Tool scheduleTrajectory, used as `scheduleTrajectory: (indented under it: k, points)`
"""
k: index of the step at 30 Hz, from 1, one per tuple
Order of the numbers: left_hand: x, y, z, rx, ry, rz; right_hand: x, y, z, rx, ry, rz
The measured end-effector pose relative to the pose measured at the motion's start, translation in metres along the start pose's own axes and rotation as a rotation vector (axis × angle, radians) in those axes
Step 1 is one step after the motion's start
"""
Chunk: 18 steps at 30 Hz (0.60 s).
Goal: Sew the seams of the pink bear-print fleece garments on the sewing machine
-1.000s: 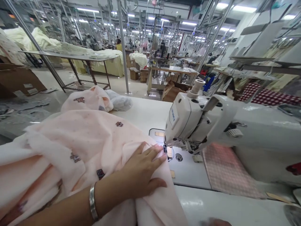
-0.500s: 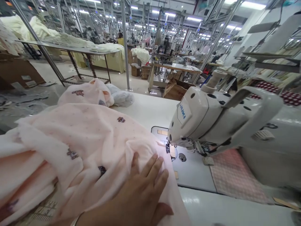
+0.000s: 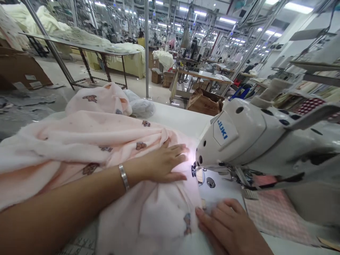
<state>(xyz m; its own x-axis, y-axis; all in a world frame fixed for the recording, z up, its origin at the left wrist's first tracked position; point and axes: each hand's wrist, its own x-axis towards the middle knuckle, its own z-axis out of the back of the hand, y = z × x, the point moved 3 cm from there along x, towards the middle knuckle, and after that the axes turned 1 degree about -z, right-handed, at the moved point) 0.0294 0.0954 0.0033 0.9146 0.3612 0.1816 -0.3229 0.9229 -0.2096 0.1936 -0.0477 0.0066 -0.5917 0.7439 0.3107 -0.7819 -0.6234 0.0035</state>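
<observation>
Pale pink plush fabric [image 3: 162, 209] printed with small bears lies bunched over the sewing table, its right edge running under the presser foot [image 3: 194, 170]. My left hand [image 3: 166, 163], with a silver bracelet on its wrist, lies palm down on the fabric, fingers spread, just left of the presser foot. Nearer to me, my right hand [image 3: 231, 228] is at the fabric's right edge, fingers bent and close together, fingertips on the edge; the thumb is hardly visible. The white JUKI sewing machine [image 3: 239, 131] stands to the right, its lamp lighting the cloth by the needle.
A pink checked cloth [image 3: 278, 212] lies under the machine arm. Behind the fabric sits a clear plastic bag [image 3: 142, 106]. Beyond the table are an open brown carton [image 3: 204, 102] and a long table [image 3: 117, 55] with pale yellow fabric. Another carton [image 3: 21, 69] stands left.
My left hand has moved forward, up beside the presser foot, and the fabric is newly folded around it. My right hand has come into view at the fabric's near right edge.
</observation>
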Motion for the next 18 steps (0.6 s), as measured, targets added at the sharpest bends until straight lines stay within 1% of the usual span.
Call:
scheduleTrajectory:
  k: [2, 5, 7, 9, 11, 12, 13, 14, 16, 17, 18]
  points:
    - [0.008, 0.014, 0.000, 0.030, 0.006, -0.014, 0.011, -0.007, -0.003, 0.028, 0.004, -0.011]
    - [0.019, 0.034, 0.001, 0.068, -0.003, -0.022, 0.019, -0.022, -0.011, -0.009, -0.037, -0.036]
    - [0.028, 0.048, 0.003, 0.087, -0.017, -0.024, 0.020, -0.032, -0.019, -0.056, -0.052, -0.040]
    - [0.035, 0.060, 0.005, 0.105, -0.025, -0.010, 0.018, -0.039, -0.028, -0.095, -0.037, -0.030]
    - [0.037, 0.063, 0.004, 0.133, -0.022, 0.021, 0.017, -0.043, -0.032, -0.112, -0.007, -0.027]
    - [0.035, 0.060, 0.002, 0.151, -0.026, 0.058, 0.017, -0.043, -0.031, -0.100, 0.000, -0.031]
    - [0.031, 0.053, -0.001, 0.170, -0.037, 0.109, 0.017, -0.042, -0.028, -0.070, 0.002, -0.040]
    - [0.024, 0.041, -0.004, 0.190, -0.054, 0.173, 0.016, -0.040, -0.023, -0.021, 0.003, -0.052]
    - [0.005, 0.007, -0.010, 0.229, -0.092, 0.308, 0.013, -0.031, -0.010, 0.094, -0.011, -0.081]
    - [-0.006, -0.013, -0.012, 0.252, -0.103, 0.353, 0.010, -0.026, -0.003, 0.139, -0.021, -0.092]
    - [-0.014, -0.032, -0.012, 0.266, -0.083, 0.364, 0.005, -0.020, 0.004, 0.161, -0.039, -0.101]
